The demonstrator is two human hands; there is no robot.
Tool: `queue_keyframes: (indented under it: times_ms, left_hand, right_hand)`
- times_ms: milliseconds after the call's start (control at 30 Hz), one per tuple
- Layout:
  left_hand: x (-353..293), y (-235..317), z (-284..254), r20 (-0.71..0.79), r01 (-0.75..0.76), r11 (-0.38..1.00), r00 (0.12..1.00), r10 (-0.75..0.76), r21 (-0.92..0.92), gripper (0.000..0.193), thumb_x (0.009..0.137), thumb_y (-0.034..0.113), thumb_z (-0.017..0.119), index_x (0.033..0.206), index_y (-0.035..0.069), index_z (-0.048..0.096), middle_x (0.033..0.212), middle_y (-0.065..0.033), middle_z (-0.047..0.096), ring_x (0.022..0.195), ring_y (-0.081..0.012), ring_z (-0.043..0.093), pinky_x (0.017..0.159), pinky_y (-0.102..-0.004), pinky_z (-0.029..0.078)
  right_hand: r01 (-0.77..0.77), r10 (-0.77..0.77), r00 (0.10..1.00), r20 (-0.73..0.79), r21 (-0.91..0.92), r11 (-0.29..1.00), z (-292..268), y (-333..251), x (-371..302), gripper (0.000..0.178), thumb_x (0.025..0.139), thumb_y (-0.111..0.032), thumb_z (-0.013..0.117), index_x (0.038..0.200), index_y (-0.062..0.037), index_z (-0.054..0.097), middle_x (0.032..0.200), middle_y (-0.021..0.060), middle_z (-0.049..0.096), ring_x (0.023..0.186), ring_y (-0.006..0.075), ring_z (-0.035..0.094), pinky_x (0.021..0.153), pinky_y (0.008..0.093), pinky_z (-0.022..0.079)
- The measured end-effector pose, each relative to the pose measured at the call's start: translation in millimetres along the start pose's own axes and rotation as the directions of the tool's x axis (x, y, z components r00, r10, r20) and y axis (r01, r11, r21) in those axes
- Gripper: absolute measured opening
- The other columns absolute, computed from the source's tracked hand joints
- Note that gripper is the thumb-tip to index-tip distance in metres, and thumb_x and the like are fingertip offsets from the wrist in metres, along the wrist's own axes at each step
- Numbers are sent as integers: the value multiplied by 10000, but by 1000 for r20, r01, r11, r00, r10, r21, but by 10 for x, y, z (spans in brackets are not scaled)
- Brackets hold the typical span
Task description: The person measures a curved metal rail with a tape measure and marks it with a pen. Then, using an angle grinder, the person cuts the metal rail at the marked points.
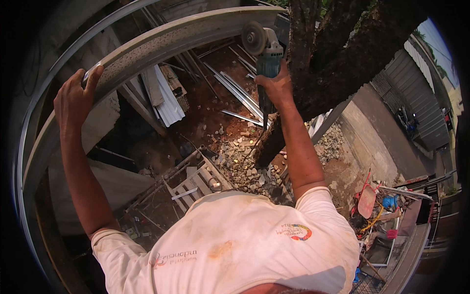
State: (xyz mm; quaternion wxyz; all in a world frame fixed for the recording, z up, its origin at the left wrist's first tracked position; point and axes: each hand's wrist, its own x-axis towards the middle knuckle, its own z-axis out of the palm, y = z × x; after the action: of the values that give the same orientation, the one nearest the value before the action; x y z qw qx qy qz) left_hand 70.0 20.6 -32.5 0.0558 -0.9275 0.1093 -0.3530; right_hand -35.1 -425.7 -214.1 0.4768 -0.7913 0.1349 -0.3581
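My right hand (277, 84) is wrapped around the body of an angle grinder (270, 62). Its round disc (254, 37) points up and to the left, close to the right end of a long grey beam (161, 40). A dark cord hangs below the tool. Farther left, my left hand (76, 98) grips the beam's upper edge, with the thumb on its near side. Something small, pale and shiny shows between thumb and fingers; I cannot make out what it is. Whether the disc touches the beam cannot be told.
A thick tree trunk (338, 54) rises just right of the grinder. Far below lie rubble (247, 166), metal strips (240, 93) and a corrugated sheet (169, 100). A wooden ladder-like frame (200, 182) stands beneath me. A red wheelbarrow (367, 200) sits among clutter at lower right.
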Motion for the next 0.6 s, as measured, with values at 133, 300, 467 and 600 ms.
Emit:
queue_keyframes:
  times_ms: [133,300,467,600]
  left_hand:
    - [26,65,-99,143,64,998,987,-67,28,871,928,779,441,1304,26,667,1249,-195,692,1205,-335,646,1025,-444,492]
    - [-23,-17,39,-124,-37,999,991,39,16,835,937,803,374,1018,45,714,917,-148,711,952,-325,707,850,-462,544]
    - [-25,-9,31,-120,-36,999,992,37,10,831,936,802,380,1006,43,711,906,-146,710,946,-327,708,844,-461,547]
    - [-19,-4,11,-71,-29,999,997,26,-44,825,936,802,386,979,46,714,878,-142,706,910,-319,713,819,-461,553]
  right_hand:
    - [-7,7,1000,-3,-1,1000,-20,-32,-18,709,617,-332,806,1219,-59,550,1055,146,680,984,322,680,888,425,528]
    - [-19,19,1000,1,-6,1000,-16,-40,-2,703,612,-345,799,1202,-53,554,1046,145,680,976,318,681,883,424,531]
    - [10,-11,1000,-10,-33,999,-41,-109,-22,725,603,-375,804,1198,-52,545,1040,143,675,971,319,683,876,432,534]
    - [33,-32,999,7,-38,999,-49,-77,-11,754,598,-397,807,1211,-57,530,1044,148,672,974,323,683,875,437,535]
